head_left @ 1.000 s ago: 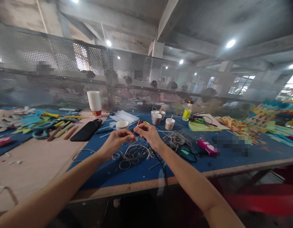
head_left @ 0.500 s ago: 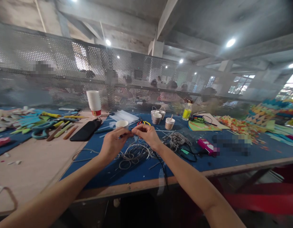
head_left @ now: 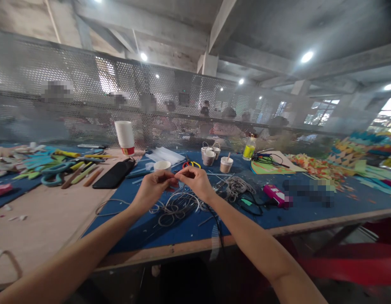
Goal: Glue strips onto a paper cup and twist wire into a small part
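Observation:
My left hand [head_left: 158,186] and my right hand [head_left: 195,180] meet at the fingertips above the blue work mat [head_left: 135,236]. Both are closed in a pinch, thumb against finger. Whatever lies between the fingertips is too small to make out. Beneath the hands spreads a loose tangle of grey cord and wire [head_left: 175,211]. Just behind the left hand stands a white paper cup [head_left: 162,165]. Beyond the right hand lie pliers with red and yellow handles [head_left: 193,164], partly hidden.
A stack of paper cups [head_left: 124,137], a black phone [head_left: 113,174] and scissors [head_left: 54,174] lie to the left. Small cups [head_left: 226,164], a yellow-labelled bottle [head_left: 249,147], a cord bundle [head_left: 238,187] and a magenta box [head_left: 275,195] are to the right. A perforated metal screen [head_left: 170,93] runs behind.
My left hand has turned slightly and its fingers have shifted against the right fingertips. My right hand stays nearly in place, still pinching.

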A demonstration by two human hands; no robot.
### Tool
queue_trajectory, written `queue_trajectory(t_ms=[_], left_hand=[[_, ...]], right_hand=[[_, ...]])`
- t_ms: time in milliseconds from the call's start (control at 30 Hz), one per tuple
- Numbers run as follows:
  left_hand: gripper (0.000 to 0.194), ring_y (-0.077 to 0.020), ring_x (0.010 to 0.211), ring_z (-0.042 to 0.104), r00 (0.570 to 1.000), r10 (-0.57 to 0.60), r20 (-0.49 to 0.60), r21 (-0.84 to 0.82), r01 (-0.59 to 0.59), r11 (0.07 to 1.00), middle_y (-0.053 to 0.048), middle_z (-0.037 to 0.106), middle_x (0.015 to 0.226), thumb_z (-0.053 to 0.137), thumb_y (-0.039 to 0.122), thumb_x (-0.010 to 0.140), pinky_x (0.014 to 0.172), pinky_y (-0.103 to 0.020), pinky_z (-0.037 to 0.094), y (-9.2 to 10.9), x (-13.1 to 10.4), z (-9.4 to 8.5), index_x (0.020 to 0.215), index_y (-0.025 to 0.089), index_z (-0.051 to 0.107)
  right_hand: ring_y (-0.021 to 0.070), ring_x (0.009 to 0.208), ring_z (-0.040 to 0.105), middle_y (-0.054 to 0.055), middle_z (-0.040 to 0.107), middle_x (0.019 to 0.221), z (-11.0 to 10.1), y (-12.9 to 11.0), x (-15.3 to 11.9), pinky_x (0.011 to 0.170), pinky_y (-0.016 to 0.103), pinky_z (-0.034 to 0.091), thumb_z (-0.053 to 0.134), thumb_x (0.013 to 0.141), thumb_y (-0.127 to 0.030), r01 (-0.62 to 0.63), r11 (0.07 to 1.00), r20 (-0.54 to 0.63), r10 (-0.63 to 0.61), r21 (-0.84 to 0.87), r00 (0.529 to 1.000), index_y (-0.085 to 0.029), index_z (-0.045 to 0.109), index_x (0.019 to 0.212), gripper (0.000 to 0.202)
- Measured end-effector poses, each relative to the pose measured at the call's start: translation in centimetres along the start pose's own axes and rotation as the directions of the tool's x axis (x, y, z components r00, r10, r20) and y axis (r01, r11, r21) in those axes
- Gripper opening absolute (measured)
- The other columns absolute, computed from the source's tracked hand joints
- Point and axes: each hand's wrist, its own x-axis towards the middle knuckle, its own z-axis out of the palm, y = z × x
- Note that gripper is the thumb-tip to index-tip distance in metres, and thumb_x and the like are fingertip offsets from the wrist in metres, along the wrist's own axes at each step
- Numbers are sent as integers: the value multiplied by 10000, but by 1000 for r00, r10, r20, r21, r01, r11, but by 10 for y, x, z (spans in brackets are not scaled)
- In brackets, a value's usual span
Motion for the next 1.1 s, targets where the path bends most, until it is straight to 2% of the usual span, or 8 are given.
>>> queue_trajectory(t_ms=[167, 367, 500, 633, 833, 1000, 1100], left_hand=[[207, -178, 722, 647, 999, 8, 31, 17, -9, 1000, -36, 680, 747, 707, 336, 755, 640, -304, 571, -4, 0, 0, 835, 146, 688], [203, -152, 654, 629, 992, 55, 115, 112, -68, 991, -20, 670, 711, 649, 334, 813, 639, -284, 544, 1, -2, 1, 887, 150, 691], [234, -154, 599, 629, 998, 42, 39, 104, -46, 993, -4, 666, 653, 716, 341, 755, 603, -281, 536, 7, -5, 4, 893, 157, 675], [244, -161, 625, 653, 1000, 7, -2, 30, -7, 1000, -12, 681, 672, 726, 382, 752, 613, -280, 546, 7, -5, 2, 826, 162, 653], [259, -168, 686, 672, 996, -55, 68, -74, 60, 995, -19, 688, 724, 706, 405, 785, 643, -284, 552, 1, -3, -2, 852, 161, 652], [251, -142, 627, 650, 982, -125, 141, -96, 139, 986, 6, 639, 700, 695, 403, 798, 548, -235, 503, 1, -3, -1, 833, 161, 638], [245, -138, 608, 646, 978, -142, 151, -87, 157, 984, 9, 644, 707, 721, 377, 775, 524, -229, 488, 1, -3, -1, 866, 166, 637]], right_hand=[[126, 670, 590, 16, 680, 740, -1, -2, -2, 646, 234, 461, 669, 824, -400, 16, 999, 25, -15, -39, 1000, -176, 711, 847, 229], [118, 638, 584, 9, 668, 701, -2, -2, 3, 624, 227, 458, 707, 772, -447, -76, 996, 11, 76, 45, 997, -161, 702, 811, 289], [103, 569, 527, -9, 616, 628, -2, -5, 6, 561, 222, 425, 748, 712, -478, -143, 986, -10, 144, 84, 990, -157, 691, 758, 329], [92, 535, 501, -28, 571, 580, -3, -7, 6, 545, 219, 414, 747, 710, -490, -176, 975, 18, 175, 139, 984, -155, 709, 802, 350], [106, 557, 528, -17, 598, 591, -4, -7, 4, 554, 223, 425, 728, 752, -426, -118, 989, -14, 120, 93, 993, -163, 728, 827, 273], [138, 679, 612, 31, 698, 742, -2, -4, 2, 655, 243, 477, 713, 766, -434, -69, 996, -28, 71, 48, 997, -161, 726, 824, 279], [138, 684, 611, 32, 702, 753, -1, -4, 1, 656, 241, 471, 689, 788, -442, -66, 998, -19, 66, 5, 998, -164, 723, 840, 285]])
